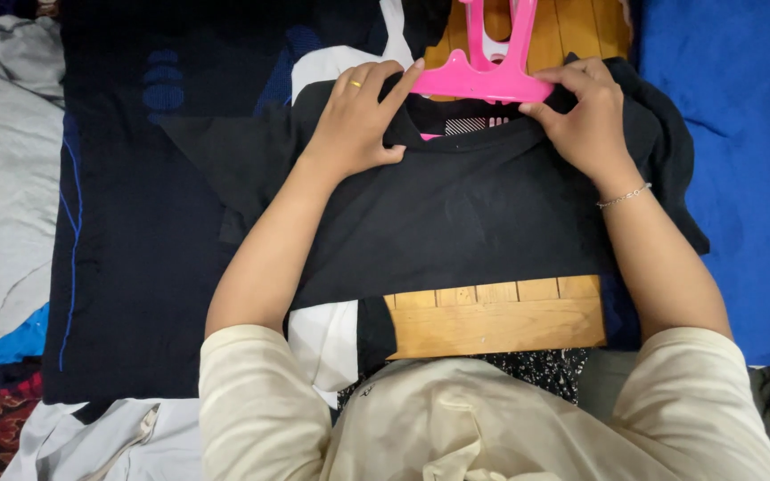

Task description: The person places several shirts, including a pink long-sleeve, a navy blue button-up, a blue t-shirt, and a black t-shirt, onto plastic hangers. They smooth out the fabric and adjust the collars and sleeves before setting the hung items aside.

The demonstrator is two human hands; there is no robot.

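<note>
A person in a cream top sits at a low wooden table (492, 328), near edge bare, with a black shirt (465, 214) spread flat across it, hem toward the person and collar at the far side. Both hands work at the collar: the left hand (358, 120), a ring on one finger, presses the shirt's left shoulder with a fingertip touching the pink hanger (483, 78); the right hand (585, 111), bracelet at the wrist, pinches cloth at the hanger's right arm. The hands are apart, one at each end of the hanger. By the look of it, the hanger's arms sit partly inside the neck opening, its hook pointing away; the shirt is not yet lifted. Other clothes lie around: grey cloth (2, 160) far left, a blue sheet (741, 178) on the right.
</note>
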